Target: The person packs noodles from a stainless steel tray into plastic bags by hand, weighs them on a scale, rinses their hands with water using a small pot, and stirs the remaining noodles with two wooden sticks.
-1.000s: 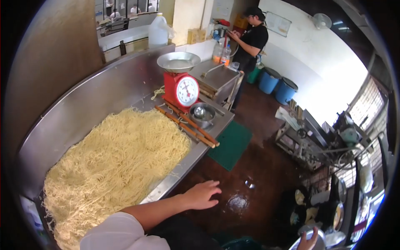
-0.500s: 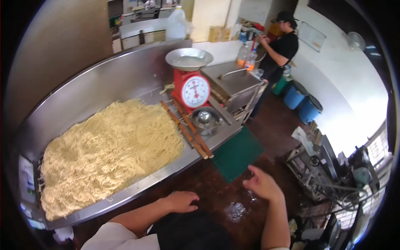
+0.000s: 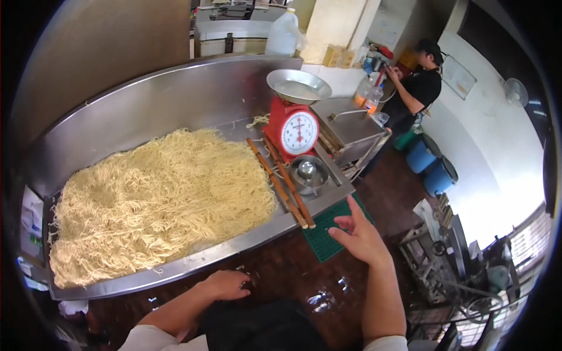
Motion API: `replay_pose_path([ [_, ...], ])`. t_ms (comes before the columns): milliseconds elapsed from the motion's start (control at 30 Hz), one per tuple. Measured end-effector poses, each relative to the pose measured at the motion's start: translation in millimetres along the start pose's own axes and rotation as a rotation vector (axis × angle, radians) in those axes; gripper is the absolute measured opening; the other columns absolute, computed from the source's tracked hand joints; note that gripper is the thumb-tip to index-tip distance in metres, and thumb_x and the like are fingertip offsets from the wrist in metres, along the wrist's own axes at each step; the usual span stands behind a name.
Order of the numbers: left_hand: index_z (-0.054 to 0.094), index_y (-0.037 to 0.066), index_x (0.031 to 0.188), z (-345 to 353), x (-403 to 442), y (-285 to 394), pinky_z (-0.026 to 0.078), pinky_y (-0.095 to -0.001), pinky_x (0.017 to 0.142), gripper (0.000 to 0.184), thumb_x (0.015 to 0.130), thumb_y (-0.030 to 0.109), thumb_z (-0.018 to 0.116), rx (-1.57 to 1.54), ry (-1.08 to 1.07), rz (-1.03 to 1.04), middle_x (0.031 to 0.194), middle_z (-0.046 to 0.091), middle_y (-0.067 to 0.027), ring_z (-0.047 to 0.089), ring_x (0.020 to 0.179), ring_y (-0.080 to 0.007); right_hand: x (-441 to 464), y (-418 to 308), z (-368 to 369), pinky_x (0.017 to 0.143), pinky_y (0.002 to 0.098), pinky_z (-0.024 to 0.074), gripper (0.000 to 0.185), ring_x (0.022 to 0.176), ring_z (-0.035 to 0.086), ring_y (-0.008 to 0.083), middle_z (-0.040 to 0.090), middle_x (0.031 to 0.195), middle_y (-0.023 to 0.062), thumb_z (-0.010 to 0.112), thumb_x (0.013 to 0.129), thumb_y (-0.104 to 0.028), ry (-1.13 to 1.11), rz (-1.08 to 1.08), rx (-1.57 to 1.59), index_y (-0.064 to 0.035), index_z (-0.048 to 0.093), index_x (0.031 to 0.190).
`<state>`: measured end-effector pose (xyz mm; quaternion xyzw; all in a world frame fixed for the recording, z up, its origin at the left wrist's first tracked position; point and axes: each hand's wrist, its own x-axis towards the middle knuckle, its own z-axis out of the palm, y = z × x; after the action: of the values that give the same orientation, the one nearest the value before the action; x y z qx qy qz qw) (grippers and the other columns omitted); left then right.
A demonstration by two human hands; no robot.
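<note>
My right hand (image 3: 362, 235) hangs in the air near the tray's front right corner, index finger stretched out and thumb apart, holding nothing. Low in front of me, my left hand (image 3: 225, 285) is loosely curved with a gap between thumb and fingers, and nothing shows in it. A broad heap of pale yellow noodles (image 3: 164, 205) lies in the metal tray (image 3: 193, 257). Two brown wooden sticks (image 3: 287, 186) lie side by side to its right, their ends reaching over the front edge. Beside them stand a red dial scale (image 3: 298, 132) with a metal pan and a metal bowl (image 3: 309, 174) containing something shiny.
A green mat (image 3: 325, 244) lies on the wet brown floor below the tray's corner. Beyond the scale is a metal-lidded unit (image 3: 351, 123). A person in black (image 3: 422, 88) stands behind it, near blue bins (image 3: 439, 175). Machinery (image 3: 436, 263) stands at right.
My view has shifted, so the tray and scale sit further right. My right hand has risen toward the tray's corner, index finger now pointing up. The left hand has moved slightly left.
</note>
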<state>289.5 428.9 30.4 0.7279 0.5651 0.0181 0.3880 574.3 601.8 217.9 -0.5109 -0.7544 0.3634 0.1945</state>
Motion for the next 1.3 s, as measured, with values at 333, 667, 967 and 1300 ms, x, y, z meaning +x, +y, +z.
replay_pose_path([
  [333, 0.059, 0.008, 0.118, -11.4, -17.2, -6.0, 0.048, -0.0421, 0.09, 0.048, 0.084, 0.042, 0.058, 0.018, -0.056, 0.016, 0.113, 0.061, -0.0155, 0.059, 0.105, -0.0333, -10.6, 2.0, 17.7, 0.077, 0.0306, 0.0471, 0.093, 0.092, 0.062, 0.0219, 0.059, 0.122, 0.0218, 0.073, 0.077, -0.034, 0.07, 0.001, -0.019, -0.001, 0.021, 0.147],
  [667, 0.059, 0.005, 0.115, -13.8, -17.9, -2.9, 0.047, -0.042, 0.09, 0.047, 0.084, 0.04, 0.058, 0.012, -0.051, 0.07, 0.113, 0.062, -0.015, 0.058, 0.106, -0.0334, -20.3, -6.8, 22.5, 0.075, 0.0297, 0.0472, 0.09, 0.083, 0.06, 0.018, 0.06, 0.122, 0.0197, 0.073, 0.078, -0.031, 0.042, 0.002, -0.046, -0.0016, 0.024, 0.146],
  [967, 0.059, 0.006, 0.115, -6.9, -20.9, -12.5, 0.047, -0.0419, 0.091, 0.046, 0.084, 0.039, 0.059, -0.004, 0.004, 0.072, 0.113, 0.062, -0.0145, 0.058, 0.107, -0.033, -19.5, -12.3, 27.9, 0.08, 0.0302, 0.0465, 0.085, 0.099, 0.059, 0.0199, 0.058, 0.125, 0.0186, 0.074, 0.079, -0.029, -0.062, 0.043, -0.057, -0.0048, 0.028, 0.146],
  [1300, 0.06, 0.008, 0.116, -3.8, -18.7, -13.1, 0.049, -0.0427, 0.089, 0.045, 0.083, 0.039, 0.059, 0.011, -0.004, 0.068, 0.115, 0.062, -0.0158, 0.06, 0.105, -0.0335, -21.6, -4.1, 42.9, 0.075, 0.0294, 0.0475, 0.085, 0.078, 0.059, 0.0162, 0.057, 0.126, 0.0204, 0.073, 0.077, -0.034, -0.143, 0.072, -0.085, -0.005, 0.031, 0.145],
])
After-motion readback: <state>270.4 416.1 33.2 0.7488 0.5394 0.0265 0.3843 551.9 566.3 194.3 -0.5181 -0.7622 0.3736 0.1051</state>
